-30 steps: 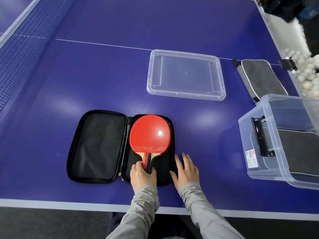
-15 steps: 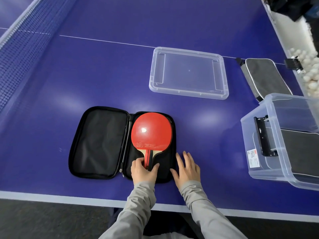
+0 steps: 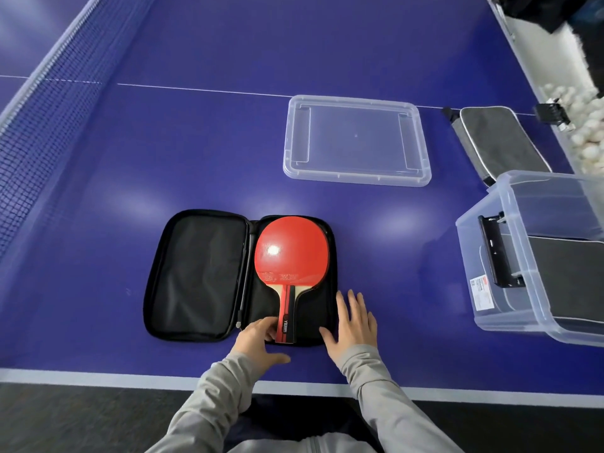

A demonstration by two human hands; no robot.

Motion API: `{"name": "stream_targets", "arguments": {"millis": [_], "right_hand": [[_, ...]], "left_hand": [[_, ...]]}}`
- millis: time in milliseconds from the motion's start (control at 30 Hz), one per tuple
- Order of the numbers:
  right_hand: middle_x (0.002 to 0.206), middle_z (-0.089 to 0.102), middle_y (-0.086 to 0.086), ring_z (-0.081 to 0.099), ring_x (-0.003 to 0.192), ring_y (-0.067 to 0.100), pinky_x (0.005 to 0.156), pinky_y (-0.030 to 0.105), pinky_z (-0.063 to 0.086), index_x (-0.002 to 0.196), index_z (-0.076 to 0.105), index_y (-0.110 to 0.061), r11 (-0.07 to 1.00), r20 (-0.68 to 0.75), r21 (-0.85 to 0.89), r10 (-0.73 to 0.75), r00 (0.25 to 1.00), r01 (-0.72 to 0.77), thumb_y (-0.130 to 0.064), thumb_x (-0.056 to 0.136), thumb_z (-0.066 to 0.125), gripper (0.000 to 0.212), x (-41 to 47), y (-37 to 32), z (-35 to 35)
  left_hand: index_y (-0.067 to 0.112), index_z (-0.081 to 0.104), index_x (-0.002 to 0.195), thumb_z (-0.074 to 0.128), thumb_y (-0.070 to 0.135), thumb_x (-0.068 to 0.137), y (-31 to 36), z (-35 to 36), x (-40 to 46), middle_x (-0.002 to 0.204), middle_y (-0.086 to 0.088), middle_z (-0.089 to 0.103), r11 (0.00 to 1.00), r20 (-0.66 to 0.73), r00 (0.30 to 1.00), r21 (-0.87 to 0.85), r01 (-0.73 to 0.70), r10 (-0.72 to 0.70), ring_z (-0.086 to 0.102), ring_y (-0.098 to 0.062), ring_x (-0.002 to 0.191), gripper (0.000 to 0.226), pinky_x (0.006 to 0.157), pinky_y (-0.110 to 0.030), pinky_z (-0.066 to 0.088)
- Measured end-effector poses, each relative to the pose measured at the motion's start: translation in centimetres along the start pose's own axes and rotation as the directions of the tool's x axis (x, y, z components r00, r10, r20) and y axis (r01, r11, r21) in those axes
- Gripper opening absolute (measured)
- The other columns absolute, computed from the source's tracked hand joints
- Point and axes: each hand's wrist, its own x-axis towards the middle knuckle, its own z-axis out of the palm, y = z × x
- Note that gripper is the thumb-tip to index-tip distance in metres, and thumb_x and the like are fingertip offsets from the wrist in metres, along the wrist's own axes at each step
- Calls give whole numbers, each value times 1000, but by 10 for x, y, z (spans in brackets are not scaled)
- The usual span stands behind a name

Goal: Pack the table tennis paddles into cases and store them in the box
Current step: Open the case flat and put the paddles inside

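Lying in the right half of the open case (image 3: 196,276) near the table's near edge, the paddle (image 3: 291,253) points its handle straight at me, my left hand (image 3: 258,341) touching it with loose fingers, my right hand (image 3: 354,325) flat beside the case.

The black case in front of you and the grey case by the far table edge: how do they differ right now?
The black case lies unzipped and spread flat in two halves; the grey case is closed. The black case has a red paddle lying in its right half; what the grey case holds cannot be seen. The black case is plain black; the grey case has pale piping round its edge. Both lie flat on the blue table, outside the clear box.
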Motion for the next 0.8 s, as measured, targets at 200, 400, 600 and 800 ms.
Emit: {"name": "stream_targets", "arguments": {"millis": [200,400,600,800], "right_hand": [[158,1,0,-6,146,21,117,41,13,148,0,-24,1000,-4,16,9,1000,-9,-50,90,42,76,-10,-4,9],[158,2,-1,-4,146,20,117,40,14,149,1,-24,1000,6,5,18,1000,-18,-51,90,41,76,-9,-4,7],[158,5,0,-1,146,19,116,37,17,148,3,-22,1000,-7,-2,7,1000,-7,-53,90,42,77,-9,-2,7],[158,6,-1,0,146,18,117,36,19,148,3,-22,1000,-3,-4,17,1000,-17,-54,89,43,78,-8,-1,7]], "left_hand": [[14,66,95,80,20,69,-1,7,-2,77,11,59,996,-163,985,-58,-62,52,57,-10,80,30,79,-18,45],[12,66,100,80,22,70,-4,8,-2,83,7,59,992,-193,977,-62,-110,96,55,-10,83,35,80,-15,43],[11,63,117,84,47,57,-25,-35,-14,107,0,62,984,-239,955,11,-179,177,57,-18,101,73,95,-27,42],[15,48,132,77,62,56,-86,-110,-13,135,-8,45,980,-656,728,-122,155,-197,40,-31,126,95,105,-52,31]]}}
